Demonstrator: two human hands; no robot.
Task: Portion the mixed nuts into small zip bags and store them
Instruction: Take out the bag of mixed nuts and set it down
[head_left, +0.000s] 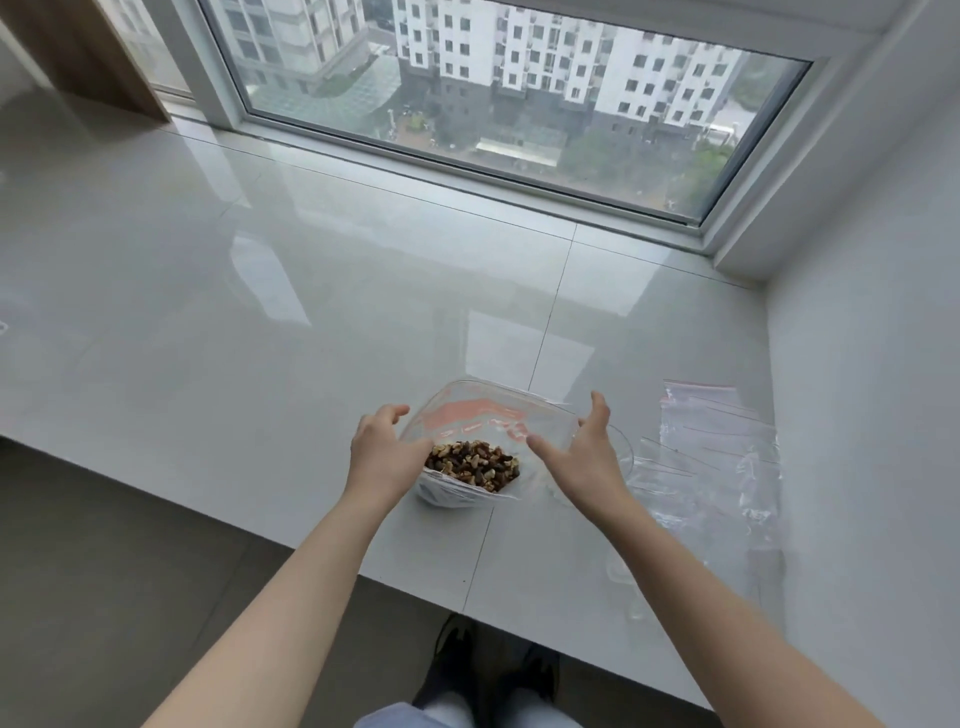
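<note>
a big clear bag (470, 436) sits on the shiny white bench (260, 312), close to the front edge. the bag has a red strip near its top, and the top is wide open. inside, at the near end, there is a pile of brown mixed nuts (472, 464).

the left hand (382, 449) is on the left side of the bag. its fingers are bent and it holds the plastic edge right by the nuts. the right hand (584, 447) is on the right side of the bag. its fingers are spread out and fairly straight, and its thumb sticks up. it touches the bag's right side, but you cannot tell if it really grips the plastic.

just behind the right hand a bit of a clear bowl rim (626, 452) peeks out. to the right, near the white wall, some small zip bags (719, 441) lie flat on the bench, empty and see-through, with a red strip at the top. they are apart from the big bag.

behind the bench is a big window (493, 93) with tall buildings outside. at the bottom, dark shoes (488, 670) stand on the floor.
</note>
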